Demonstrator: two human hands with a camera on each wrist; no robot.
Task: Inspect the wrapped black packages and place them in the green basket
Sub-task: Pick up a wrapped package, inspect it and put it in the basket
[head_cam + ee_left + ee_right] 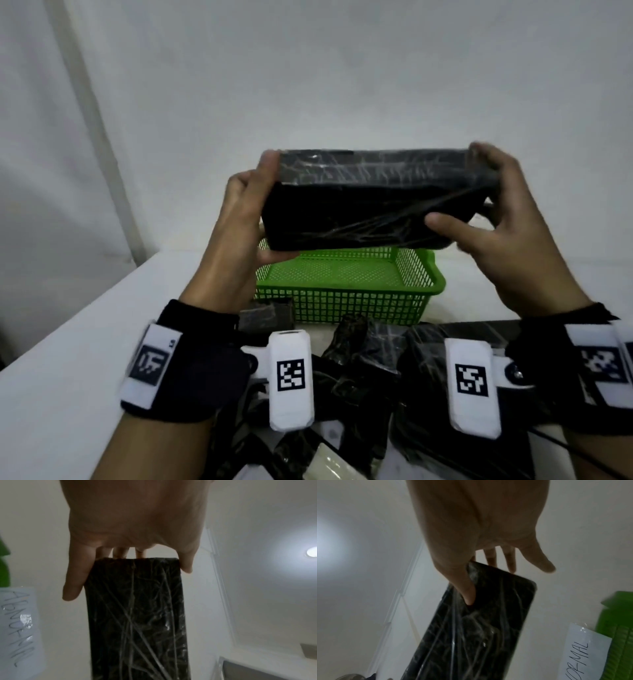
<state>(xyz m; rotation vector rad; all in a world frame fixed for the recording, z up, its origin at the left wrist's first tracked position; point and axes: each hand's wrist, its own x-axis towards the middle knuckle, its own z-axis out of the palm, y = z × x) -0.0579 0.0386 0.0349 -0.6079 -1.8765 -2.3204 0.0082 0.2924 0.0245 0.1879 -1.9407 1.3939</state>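
A long black package [373,198] wrapped in clear film is held up in the air above the green basket [346,287]. My left hand [243,212] grips its left end, thumb on one side and fingers on the other, as the left wrist view shows on the package [135,615]. My right hand [486,219] holds the right end, thumb pressed on the near face and fingers behind; the package [479,628] runs away from that hand [481,561]. The basket holds nothing that I can see.
Several more wrapped black packages [356,370] lie in a pile on the white table [85,342] in front of the basket. Paper labels [18,626] [583,651] lie by the baskets; green plastic [618,628] shows at the edge.
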